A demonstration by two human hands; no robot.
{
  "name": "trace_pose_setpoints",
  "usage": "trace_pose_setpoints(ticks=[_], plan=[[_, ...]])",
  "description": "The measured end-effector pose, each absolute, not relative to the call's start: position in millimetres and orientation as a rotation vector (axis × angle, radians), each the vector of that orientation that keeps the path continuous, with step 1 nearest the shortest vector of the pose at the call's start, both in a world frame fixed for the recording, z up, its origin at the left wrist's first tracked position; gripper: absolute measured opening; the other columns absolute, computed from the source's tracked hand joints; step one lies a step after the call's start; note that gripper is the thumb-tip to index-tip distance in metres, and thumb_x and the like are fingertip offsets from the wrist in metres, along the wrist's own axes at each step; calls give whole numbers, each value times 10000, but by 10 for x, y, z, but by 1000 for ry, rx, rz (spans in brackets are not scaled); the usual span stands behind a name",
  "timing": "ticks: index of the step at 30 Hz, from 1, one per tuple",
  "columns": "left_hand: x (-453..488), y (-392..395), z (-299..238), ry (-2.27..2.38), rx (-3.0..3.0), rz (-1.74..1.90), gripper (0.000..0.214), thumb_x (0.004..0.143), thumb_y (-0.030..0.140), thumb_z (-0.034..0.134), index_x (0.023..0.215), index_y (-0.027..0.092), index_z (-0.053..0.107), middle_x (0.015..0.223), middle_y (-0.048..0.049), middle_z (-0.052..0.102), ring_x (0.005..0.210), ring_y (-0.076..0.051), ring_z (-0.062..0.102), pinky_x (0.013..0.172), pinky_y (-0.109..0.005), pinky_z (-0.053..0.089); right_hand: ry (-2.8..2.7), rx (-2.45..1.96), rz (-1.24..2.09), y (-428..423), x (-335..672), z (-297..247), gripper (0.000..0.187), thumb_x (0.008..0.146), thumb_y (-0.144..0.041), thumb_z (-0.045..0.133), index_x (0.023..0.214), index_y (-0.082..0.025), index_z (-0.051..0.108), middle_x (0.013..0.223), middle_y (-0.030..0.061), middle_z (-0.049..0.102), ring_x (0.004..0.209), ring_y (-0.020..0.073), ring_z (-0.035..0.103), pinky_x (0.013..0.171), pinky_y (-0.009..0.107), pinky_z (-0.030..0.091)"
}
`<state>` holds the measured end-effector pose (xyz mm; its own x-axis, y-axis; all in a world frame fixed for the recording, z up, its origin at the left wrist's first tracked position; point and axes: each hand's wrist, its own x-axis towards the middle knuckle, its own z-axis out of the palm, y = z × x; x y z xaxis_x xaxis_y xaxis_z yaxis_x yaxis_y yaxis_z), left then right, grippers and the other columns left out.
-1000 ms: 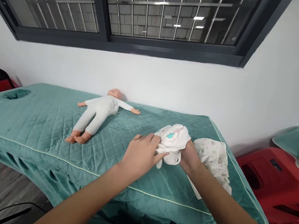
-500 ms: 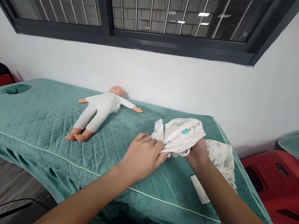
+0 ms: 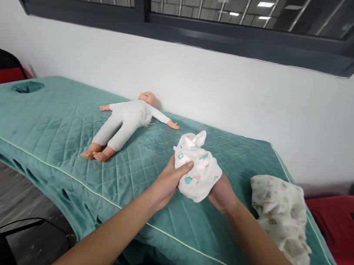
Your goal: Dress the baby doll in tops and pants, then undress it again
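Observation:
Between my two hands is a small white printed baby cloth (image 3: 200, 173) with teal and pink figures, bunched up, with a small flap standing at its top. I cannot tell exactly which piece it is. My left hand (image 3: 172, 178) is closed on its left side, thumb lying on top. From the right, my right hand (image 3: 223, 194) holds it from beneath, its fingers hidden behind the fabric. A baby doll (image 3: 129, 119) in a white suit lies on its back farther left, arms spread, apart from my hands.
A green quilted bed (image 3: 73, 144) runs along the white wall under a barred window. Another crumpled printed baby cloth (image 3: 280, 213) lies near its right end, by my right forearm. A red plastic chair (image 3: 339, 216) stands at the right. The bed has a hole (image 3: 28, 87) at the far left.
The cloth has been turned and bunched closer between my hands. My left thumb now lies over its top, where the back of the hand showed before. The view has shifted.

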<state>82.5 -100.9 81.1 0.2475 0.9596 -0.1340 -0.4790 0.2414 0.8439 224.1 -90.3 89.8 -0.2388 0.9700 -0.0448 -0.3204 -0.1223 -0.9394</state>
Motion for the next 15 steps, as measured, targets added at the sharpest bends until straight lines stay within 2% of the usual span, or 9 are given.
trace_pose_setpoints(ticks=[4, 7, 9, 11, 13, 15], plan=[[373, -935, 561, 927, 780, 1284, 617, 717, 375, 847, 1259, 195, 612, 1212, -91, 720, 1017, -229, 698, 827, -288, 546, -1678, -996, 1369, -826, 2192, 851, 505, 857, -322, 707, 1343, -298, 571, 1395, 41, 612, 1256, 265, 595, 1116, 432, 453], [-211, -968, 470, 1083, 772, 1375, 652, 686, 368, 858, 1257, 162, 618, 1124, -97, 744, 893, -223, 714, 757, -295, 562, -2048, -1015, 1256, -718, 2215, 737, 537, 927, -378, 618, 1442, -320, 478, 1535, 54, 465, 1297, 246, 571, 1080, 437, 496], [-734, -1067, 470, 1236, 745, 1462, 674, 637, 367, 876, 1219, 123, 640, 989, -93, 763, 762, -221, 710, 672, -296, 563, -2208, -1100, 1079, -650, 2266, 567, 522, 957, -420, 555, 1459, -316, 459, 1567, 69, 423, 1343, 253, 538, 1083, 465, 496], [-1329, -1243, 492, 1374, 706, 1597, 611, 645, 384, 862, 1145, 94, 665, 899, -76, 760, 663, -188, 681, 586, -261, 536, -2340, -1226, 734, -602, 2339, 349, 506, 959, -467, 529, 1426, -272, 510, 1548, 95, 462, 1427, 296, 449, 1172, 547, 385], [-1923, -1496, 502, 1559, 597, 1833, 570, 621, 331, 867, 1109, 109, 673, 830, -26, 748, 600, -143, 644, 531, -220, 501, -2406, -1320, 338, -575, 2417, 134, 505, 960, -526, 485, 1361, -234, 581, 1525, 109, 504, 1481, 352, 358, 1208, 637, 263], [-2425, -1799, 468, 1754, 433, 2043, 469, 671, 314, 822, 1073, 132, 663, 784, 22, 722, 596, -117, 623, 546, -208, 497, -2429, -1353, 122, -556, 2482, -31, 545, 977, -558, 422, 1367, -211, 579, 1530, 107, 506, 1491, 355, 342, 1218, 650, 225]])
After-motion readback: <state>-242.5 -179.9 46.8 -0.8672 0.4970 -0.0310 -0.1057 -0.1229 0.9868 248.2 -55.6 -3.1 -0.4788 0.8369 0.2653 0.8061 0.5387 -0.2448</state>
